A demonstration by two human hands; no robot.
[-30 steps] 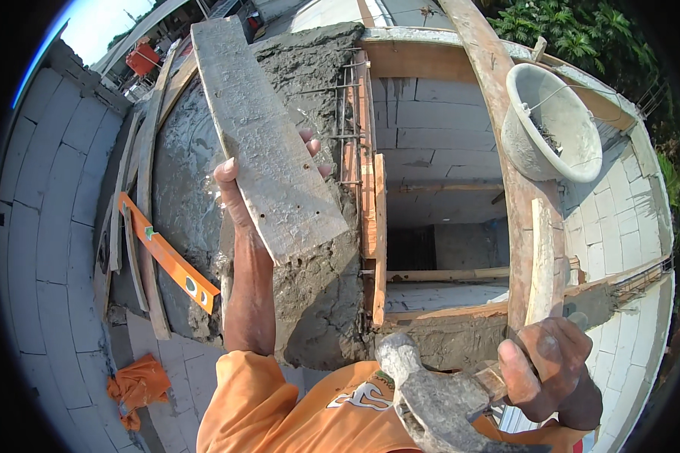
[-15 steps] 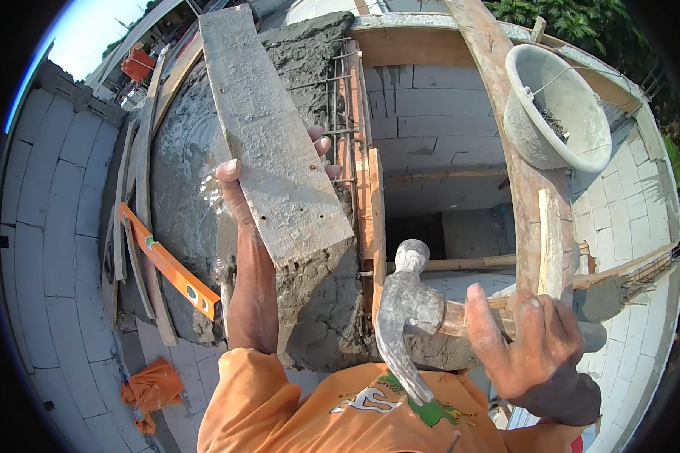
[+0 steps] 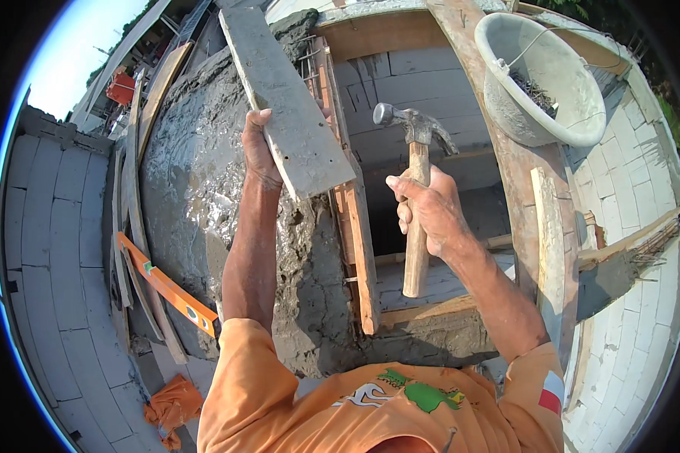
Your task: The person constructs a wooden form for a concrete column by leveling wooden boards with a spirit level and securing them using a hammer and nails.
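My left hand (image 3: 258, 151) grips a grey, cement-stained wooden board (image 3: 283, 106) near its lower end. The thumb lies on the left edge, and the other fingers go behind the board, mostly hidden. The board slants up and away over wet concrete (image 3: 196, 174). In my right hand (image 3: 432, 202) is a claw hammer (image 3: 418, 155), its fingers wrapped round the wooden handle. The hammer stands upright, head up, apart from the board, above an opening framed by block walls. Between the two hands runs a timber strip (image 3: 361, 249) along the concrete's edge.
A grey bucket (image 3: 506, 98) holding nails rests on a wide plank (image 3: 533, 177) at the right. An orange spirit level (image 3: 166, 285) leans by loose boards on the left. An orange cloth (image 3: 175, 408) lies lower left. Steel bars (image 3: 642, 257) stick out at the far right.
My right hand has swung the hammer from low near my chest forward and up over the opening. The board has turned and shifted slightly, still in my left hand.
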